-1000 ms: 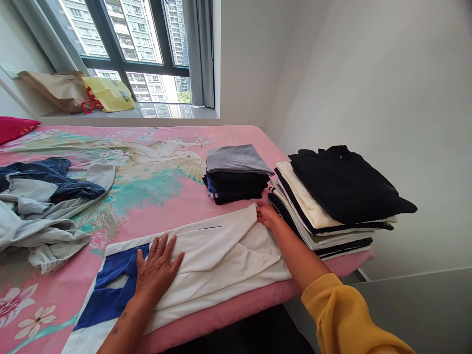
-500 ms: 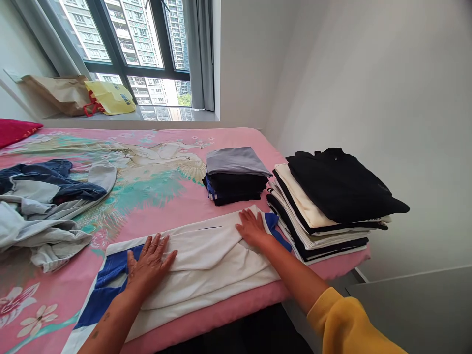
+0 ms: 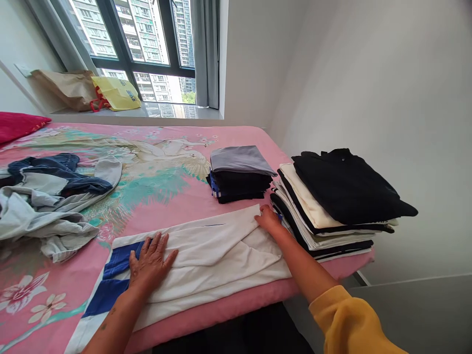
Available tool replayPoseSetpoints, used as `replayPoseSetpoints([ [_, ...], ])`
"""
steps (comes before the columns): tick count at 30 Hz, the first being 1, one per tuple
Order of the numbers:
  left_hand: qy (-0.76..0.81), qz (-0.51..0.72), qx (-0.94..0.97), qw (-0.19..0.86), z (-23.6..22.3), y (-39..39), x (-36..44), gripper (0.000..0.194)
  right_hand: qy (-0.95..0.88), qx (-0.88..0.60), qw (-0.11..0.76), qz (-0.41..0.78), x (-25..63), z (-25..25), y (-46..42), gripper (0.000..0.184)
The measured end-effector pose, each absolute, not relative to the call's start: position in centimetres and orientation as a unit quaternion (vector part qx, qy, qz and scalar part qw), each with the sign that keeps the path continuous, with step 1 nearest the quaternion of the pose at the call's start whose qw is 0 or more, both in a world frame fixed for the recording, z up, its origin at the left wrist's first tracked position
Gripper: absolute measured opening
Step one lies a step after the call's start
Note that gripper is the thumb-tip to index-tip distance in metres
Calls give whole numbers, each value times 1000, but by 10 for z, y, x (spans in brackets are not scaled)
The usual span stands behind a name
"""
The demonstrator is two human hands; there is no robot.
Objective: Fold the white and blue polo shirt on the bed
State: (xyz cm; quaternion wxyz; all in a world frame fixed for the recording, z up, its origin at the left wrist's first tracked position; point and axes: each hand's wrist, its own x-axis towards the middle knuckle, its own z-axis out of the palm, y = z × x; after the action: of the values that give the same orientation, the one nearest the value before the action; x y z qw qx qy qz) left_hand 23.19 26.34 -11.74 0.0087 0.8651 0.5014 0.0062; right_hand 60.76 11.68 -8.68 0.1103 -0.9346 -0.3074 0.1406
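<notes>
A white shirt (image 3: 217,250) with blue bands at its left end lies folded into a long strip along the bed's near edge. My left hand (image 3: 151,260) rests flat on it near the blue bands, fingers spread. At the far right corner of the shirt, my right hand (image 3: 269,220) has its fingers bent and drawn together on the fabric. A bit of blue cloth shows just past that hand, mostly covered by it. Close to my right hand stands a tall stack of folded clothes (image 3: 317,231), topped by a black shirt (image 3: 350,187).
A smaller folded pile (image 3: 241,172) with a grey top piece lies beyond the shirt. Loose jeans (image 3: 62,172) and pale grey clothes (image 3: 47,216) lie heaped at left on the pink patterned bedsheet (image 3: 162,196). Paper bag (image 3: 70,88) and yellow bag (image 3: 118,93) sit on the windowsill.
My right hand has slid right to the shirt's end, and its fingers have gone from spread to bent. The blue cloth there is now mostly hidden. My left hand stays on the shirt.
</notes>
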Motion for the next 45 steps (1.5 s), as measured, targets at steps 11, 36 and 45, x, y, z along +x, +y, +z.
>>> replayPoseSetpoints([
  [11,516,4,851,95,-94,260,217,62,-575,-804,144,45,516,-101,126,52],
  [36,633,159,754,70,-132,284,67,44,-721,-662,170,115,278,-82,195,53],
  [45,460,28,883,92,-114,279,22,64,-717,-643,263,52,266,-137,199,51],
])
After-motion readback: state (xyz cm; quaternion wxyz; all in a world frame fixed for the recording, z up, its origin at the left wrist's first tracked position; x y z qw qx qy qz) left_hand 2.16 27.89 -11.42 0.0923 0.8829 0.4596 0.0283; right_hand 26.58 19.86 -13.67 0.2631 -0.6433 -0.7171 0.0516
